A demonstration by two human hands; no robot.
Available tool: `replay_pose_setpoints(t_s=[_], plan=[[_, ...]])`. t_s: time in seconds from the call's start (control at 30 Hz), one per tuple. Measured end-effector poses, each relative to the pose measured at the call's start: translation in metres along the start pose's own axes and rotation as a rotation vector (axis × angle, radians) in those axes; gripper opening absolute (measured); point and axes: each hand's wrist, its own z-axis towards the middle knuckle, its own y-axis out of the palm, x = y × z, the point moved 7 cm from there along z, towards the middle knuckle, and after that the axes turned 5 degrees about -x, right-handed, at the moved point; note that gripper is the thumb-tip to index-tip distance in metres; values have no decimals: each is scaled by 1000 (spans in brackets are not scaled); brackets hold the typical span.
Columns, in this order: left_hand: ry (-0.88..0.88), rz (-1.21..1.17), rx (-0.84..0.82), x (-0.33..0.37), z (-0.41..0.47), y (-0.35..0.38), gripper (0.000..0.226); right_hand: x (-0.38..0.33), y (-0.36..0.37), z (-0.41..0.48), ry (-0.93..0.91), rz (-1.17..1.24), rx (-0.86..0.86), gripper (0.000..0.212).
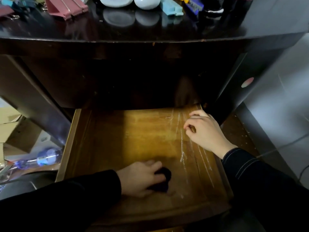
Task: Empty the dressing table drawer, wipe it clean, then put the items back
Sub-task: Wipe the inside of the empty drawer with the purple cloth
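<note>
Drawer (117,139), empty: dark cloth (164,174) lay at 6 o'clock, our L hand (142,178) curled round it. We judged it soft, light; grip mid-wad. R hand (204,131), 2 o'clock, fingers curled; pinch unclear.

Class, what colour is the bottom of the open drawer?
The drawer bottom is golden-brown wood, best seen in the head view.

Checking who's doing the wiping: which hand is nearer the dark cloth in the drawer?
Left. The left hand grips the dark cloth at the front of the drawer; the right hand is apart from it, toward the back right.
</note>
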Motion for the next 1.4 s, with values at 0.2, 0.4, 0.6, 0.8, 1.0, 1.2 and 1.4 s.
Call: replay_pose_setpoints(t_s=[0.2, 0.4, 0.6, 0.8, 1.0, 1.2, 1.4], plan=[[-211, -173, 27, -42, -8, -14, 50, 1, 2, 0, 5, 3, 11, 15], [-89, -81, 20, -2, -12, -2, 46, 1, 2, -1, 6, -7, 14, 15], [-70, -221, -26, 2, -10, -6, 44, 1, 1, -1, 4, 3, 31, 14], [-61, -95, -2, 10, -13, -4, 45, -1, 0, -2, 9, 12, 29, 15], [-111, -230, 15, 0, -2, -8, 40, -1, -2, -3, 1, 4, 45, 14], [-260, -57, 61, -17, -12, -12, 42, -1, -2, -4, 4, 4, 51, 14], [60, -225, -112, 29, -2, 5, 43, -2, -2, -3, 5, 12, 49, 14]])
